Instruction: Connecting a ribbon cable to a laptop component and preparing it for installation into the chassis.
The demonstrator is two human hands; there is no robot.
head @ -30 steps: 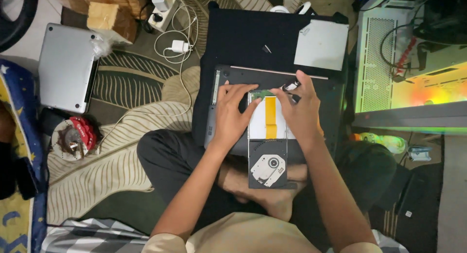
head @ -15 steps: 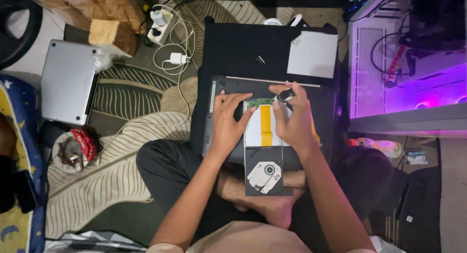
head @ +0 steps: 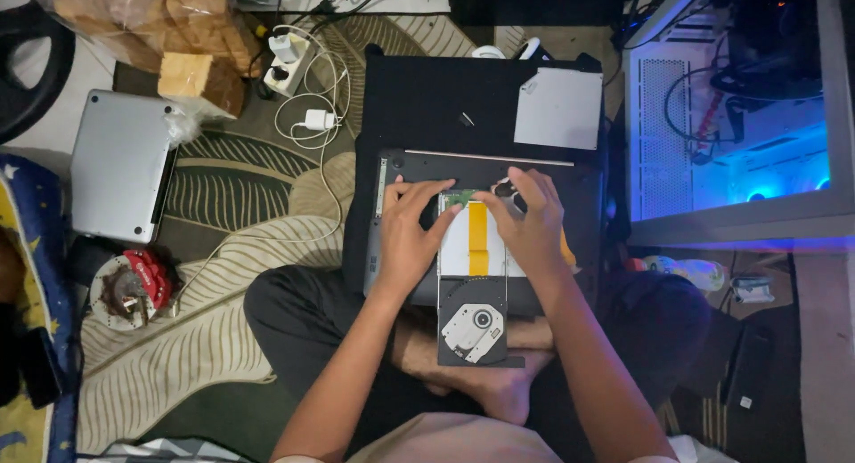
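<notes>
At the centre of the frame an opened laptop (head: pixel 481 240) lies upside down across the lap of a person sitting cross-legged on a patterned rug (head: pixel 223 276), its top edge resting on a black mat (head: pixel 427 98). The left hand (head: pixel 408 236) lies flat with fingers spread on the laptop's base, fingertips touching the left edge of a pale drive module (head: pixel 476 245) crossed by an orange ribbon strip (head: pixel 478 239). The right hand (head: pixel 533 224) rests over the module's upper right corner, fingers curled down; whether it pinches a screw or small tool cannot be told, since the fingertips hide what lies under them. Neither hand is closed around the module; both press on it from opposite sides. An optical drive tray (head: pixel 474 325) juts from the laptop's lower edge toward the person's feet. A removed grey cover plate (head: pixel 559 109) lies on the mat at upper right, with a tiny dark part (head: pixel 466 118), perhaps a screw, loose beside it. A closed silver laptop (head: pixel 120 165) sits at the left and a lit computer case (head: pixel 739 116) at the right. The likely risks: the ribbon could crease or tear if the module is lifted unevenly, the protruding tray could be knocked by a knee, and the loose part could roll off the mat into the rug.
</notes>
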